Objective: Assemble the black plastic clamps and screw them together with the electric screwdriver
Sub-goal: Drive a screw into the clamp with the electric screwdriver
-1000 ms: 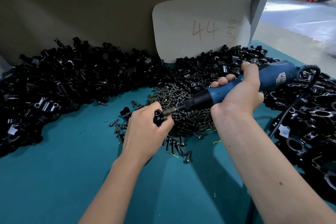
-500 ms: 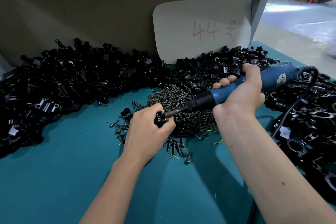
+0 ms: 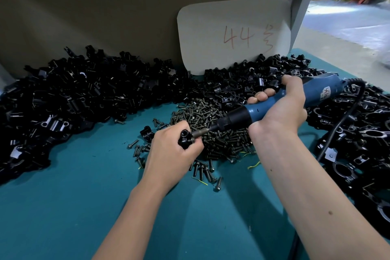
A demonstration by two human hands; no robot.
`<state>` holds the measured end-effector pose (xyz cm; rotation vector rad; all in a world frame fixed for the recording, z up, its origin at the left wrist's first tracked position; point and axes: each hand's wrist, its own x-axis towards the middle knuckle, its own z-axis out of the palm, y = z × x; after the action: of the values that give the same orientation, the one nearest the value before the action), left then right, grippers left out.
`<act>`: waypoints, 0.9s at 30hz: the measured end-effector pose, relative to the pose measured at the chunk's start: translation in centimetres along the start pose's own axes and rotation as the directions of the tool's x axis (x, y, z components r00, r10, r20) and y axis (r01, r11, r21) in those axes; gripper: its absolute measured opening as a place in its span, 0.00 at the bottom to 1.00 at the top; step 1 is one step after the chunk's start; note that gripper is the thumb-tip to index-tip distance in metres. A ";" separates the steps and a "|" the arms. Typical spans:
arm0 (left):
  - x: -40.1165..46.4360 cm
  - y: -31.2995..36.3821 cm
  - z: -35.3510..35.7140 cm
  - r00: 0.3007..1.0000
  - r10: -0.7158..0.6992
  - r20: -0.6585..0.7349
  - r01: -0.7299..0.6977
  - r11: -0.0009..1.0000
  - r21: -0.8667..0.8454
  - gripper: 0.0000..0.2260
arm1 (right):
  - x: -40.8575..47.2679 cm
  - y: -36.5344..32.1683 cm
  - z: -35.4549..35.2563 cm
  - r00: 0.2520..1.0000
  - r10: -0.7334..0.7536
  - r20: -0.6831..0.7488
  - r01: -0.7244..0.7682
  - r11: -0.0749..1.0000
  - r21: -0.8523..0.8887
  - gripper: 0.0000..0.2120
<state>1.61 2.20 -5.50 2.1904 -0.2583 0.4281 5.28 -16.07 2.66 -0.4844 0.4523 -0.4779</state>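
Observation:
My left hand point(image 3: 172, 156) grips a small black plastic clamp point(image 3: 185, 139) above the teal table, in front of the screw pile. My right hand point(image 3: 278, 110) is wrapped round the blue electric screwdriver point(image 3: 263, 110), which slants down to the left. Its metal bit point(image 3: 199, 133) meets a screw at the clamp's right side. A heap of dark screws point(image 3: 213, 126) lies between and behind my hands. Most of the clamp is hidden inside my left fist.
Big heaps of black clamp parts point(image 3: 73, 95) run along the back and left, and more point(image 3: 358, 133) fill the right side. A pale card marked 44 point(image 3: 234, 34) leans on the back wall. The screwdriver's black cord point(image 3: 341, 120) trails right. The teal table surface point(image 3: 84, 207) lies in front.
Both hands stay almost where they were. The screwdriver bit stays pressed against the clamp, and the tool has shifted only slightly.

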 end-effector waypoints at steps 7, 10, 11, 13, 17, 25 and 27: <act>0.0 0.0 -0.1 1.000 -0.003 -0.004 0.003 1.000 -0.005 0.13 | 0.3 -0.2 0.0 1.000 0.009 0.004 -0.009 1.000 0.000 0.13; 0.1 0.1 -0.3 0.999 -0.011 -0.032 0.010 1.000 -0.024 0.14 | 0.3 -0.3 0.0 1.000 0.015 0.012 -0.015 1.000 0.001 0.13; 0.2 0.1 -0.3 0.999 -0.010 -0.037 0.009 1.000 -0.023 0.14 | 0.3 -0.3 0.0 1.000 0.014 0.013 -0.014 1.000 0.002 0.13; 0.1 0.1 -0.3 0.999 -0.012 -0.040 0.011 1.000 -0.018 0.15 | 0.2 -0.2 0.0 1.000 0.009 0.012 -0.009 1.000 0.003 0.13; 0.0 -0.1 -0.2 0.999 -0.018 -0.036 0.019 1.000 0.006 0.14 | -0.1 -0.1 0.1 1.000 -0.007 0.003 0.007 1.000 0.003 0.13; 0.0 0.0 -0.2 0.998 -0.016 -0.055 0.019 0.999 0.042 0.14 | -0.2 -0.1 0.2 1.000 -0.008 -0.011 0.008 1.000 0.004 0.13; 0.0 0.1 -0.3 0.998 -0.012 -0.060 0.016 0.998 0.053 0.14 | -0.2 0.0 0.1 1.000 -0.010 -0.011 0.010 1.000 0.004 0.14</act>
<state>1.55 2.38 -5.29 2.2262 -0.2008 0.4972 5.21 -15.96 2.83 -0.4802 0.4597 -0.4909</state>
